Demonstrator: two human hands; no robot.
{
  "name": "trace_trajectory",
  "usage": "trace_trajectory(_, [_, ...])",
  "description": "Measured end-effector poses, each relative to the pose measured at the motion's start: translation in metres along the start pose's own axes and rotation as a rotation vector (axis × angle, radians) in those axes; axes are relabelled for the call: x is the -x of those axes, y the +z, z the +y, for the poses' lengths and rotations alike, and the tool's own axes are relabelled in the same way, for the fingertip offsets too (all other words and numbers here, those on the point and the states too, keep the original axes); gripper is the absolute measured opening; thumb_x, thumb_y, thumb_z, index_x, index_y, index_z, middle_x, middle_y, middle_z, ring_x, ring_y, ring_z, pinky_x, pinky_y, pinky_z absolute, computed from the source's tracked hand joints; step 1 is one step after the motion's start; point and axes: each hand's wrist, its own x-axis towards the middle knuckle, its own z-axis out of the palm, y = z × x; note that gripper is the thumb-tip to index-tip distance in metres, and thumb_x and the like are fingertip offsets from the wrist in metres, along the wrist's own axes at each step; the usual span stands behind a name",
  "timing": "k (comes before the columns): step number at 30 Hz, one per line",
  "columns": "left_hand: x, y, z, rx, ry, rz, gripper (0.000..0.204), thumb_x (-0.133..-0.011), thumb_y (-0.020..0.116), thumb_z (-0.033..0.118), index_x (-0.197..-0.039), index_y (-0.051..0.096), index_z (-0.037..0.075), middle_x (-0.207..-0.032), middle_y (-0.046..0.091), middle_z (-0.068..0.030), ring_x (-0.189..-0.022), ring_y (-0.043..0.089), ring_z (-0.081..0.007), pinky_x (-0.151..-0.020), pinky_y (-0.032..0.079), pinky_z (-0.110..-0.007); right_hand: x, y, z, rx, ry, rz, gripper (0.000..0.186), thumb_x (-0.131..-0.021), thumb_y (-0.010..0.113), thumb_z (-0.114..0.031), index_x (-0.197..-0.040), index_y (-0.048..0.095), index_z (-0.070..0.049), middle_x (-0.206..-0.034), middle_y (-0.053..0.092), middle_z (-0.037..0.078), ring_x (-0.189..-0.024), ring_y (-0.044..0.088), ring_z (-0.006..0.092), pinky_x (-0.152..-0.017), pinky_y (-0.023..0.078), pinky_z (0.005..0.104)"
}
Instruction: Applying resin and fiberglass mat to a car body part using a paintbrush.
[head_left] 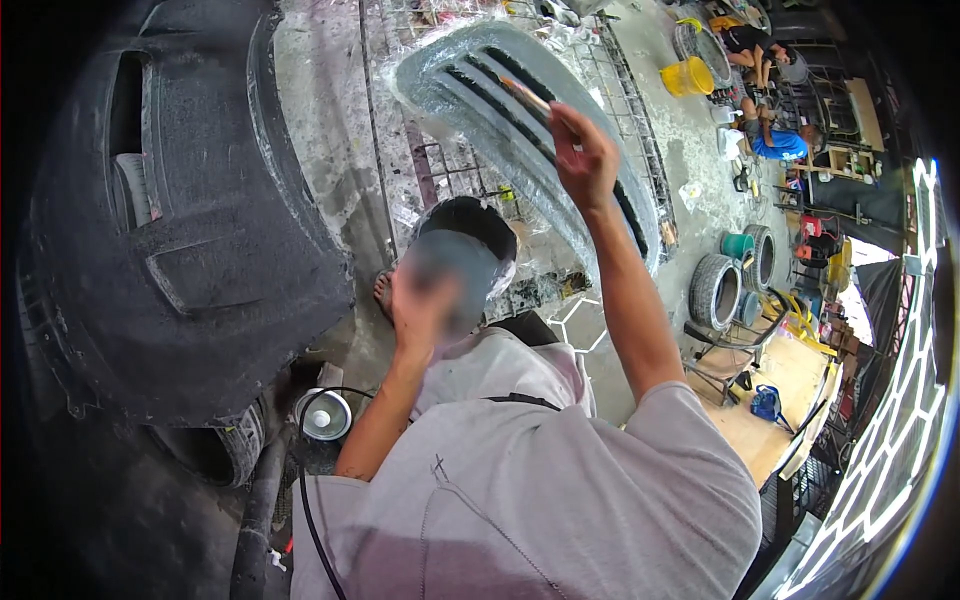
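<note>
- Grey, glossy slatted panel (505,142) with dark slots lies ahead, over a wire mesh (455,176), running from far left to near right.
- Right hand (585,158): thumb and fingers pinched round the handle of a paintbrush (527,95); bristle end points far and left, over the slots. Contact with the surface: cannot tell.
- Left hand (424,305): at a dark-mouthed tub (474,212), near and left of the panel. Blurring covers fingers and tub wall; cannot tell how firmly, or whether, it grasps.
- Step in hand, judged: brushwork on the slatted panel.
- Method, judged: keep the pinch light, run strokes lengthwise along each slat, and work the bristle tip into slot edges so liquid does not pool there. Load sparingly; hold the tub close and level, rim clear of the panel.
- Caution, judged: the raised forearm should stay off the shiny surface.
- Relative to grip: panel lies beneath the right hand and extends on both sides; brush head is left and far of the fingers, tub near and left.
</note>
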Motion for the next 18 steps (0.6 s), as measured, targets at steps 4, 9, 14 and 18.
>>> trace_trajectory(4, [-0.001, 0.007, 0.001, -0.024, 0.007, 0.007, 0.086, -0.078, 0.084, 0.016, -0.142, 0.031, -0.005, -0.12, 0.056, -0.0108, -0.109, 0.055, -0.0185, -0.099, 0.043, -0.033, -0.048, 0.029, 0.002, -0.081, -0.088, -0.074, 0.024, -0.083, 0.071, -0.007, -0.106, 0.071, -0.013, -0.094, 0.073, 0.009, -0.08, 0.071, 0.026, -0.068, 0.055, 0.0333])
trace_trajectory(9, [0.0, 0.005, 0.001, -0.066, 0.012, 0.017, 0.088, -0.078, 0.085, 0.018, -0.143, 0.03, -0.006, -0.118, 0.056, -0.0106, -0.108, 0.055, -0.0182, -0.098, 0.043, -0.032, -0.042, 0.026, 0.027, 0.032, -0.066, -0.212, 0.021, -0.084, 0.071, -0.011, -0.105, 0.071, -0.013, -0.092, 0.072, 0.011, -0.077, 0.069, 0.0276, -0.066, 0.054, 0.0351])
trace_trajectory(14, [0.001, 0.002, -0.005, -0.04, 0.037, 0.016, 0.087, -0.079, 0.084, 0.021, -0.142, 0.03, -0.006, -0.12, 0.057, -0.0113, -0.107, 0.055, -0.0175, -0.097, 0.043, -0.031, 0.01, -0.025, 0.05, 0.047, 0.038, -0.22, 0.018, -0.086, 0.071, -0.012, -0.104, 0.071, -0.013, -0.089, 0.071, 0.011, -0.072, 0.068, 0.0263, -0.064, 0.052, 0.0335])
trace_trajectory(18, [0.003, 0.007, 0.001, -0.054, 0.022, 0.011, 0.087, -0.079, 0.084, 0.022, -0.141, 0.031, -0.006, -0.119, 0.057, -0.0109, -0.105, 0.056, -0.0169, -0.096, 0.043, -0.03, 0.03, -0.058, 0.047, 0.089, 0.074, -0.218, 0.02, -0.085, 0.071, -0.008, -0.104, 0.072, -0.013, -0.091, 0.072, 0.01, -0.074, 0.069, 0.0236, -0.064, 0.053, 0.0308])
